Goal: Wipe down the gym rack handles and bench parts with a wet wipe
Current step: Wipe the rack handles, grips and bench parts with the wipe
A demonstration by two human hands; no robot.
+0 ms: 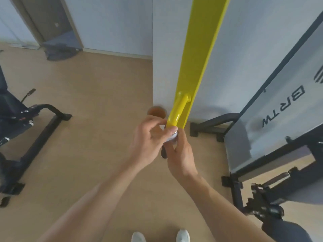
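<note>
A yellow rack upright (202,55) rises through the middle of the head view, with a yellow handle (178,110) branching off its lower part. Both my hands meet at the handle's near end. My right hand (180,152) pinches a small white wet wipe (172,136) against that end. My left hand (148,138) has its fingers curled around the same spot, touching the wipe's left side. A dark grip (163,152) shows below, between my hands, mostly hidden.
A grey bench pad (279,123) on a black frame (236,186) stands at the right. Black gym equipment (26,123) sits on the wooden floor at the left. A round brown object (156,111) lies behind my hands. White walls and a door are beyond.
</note>
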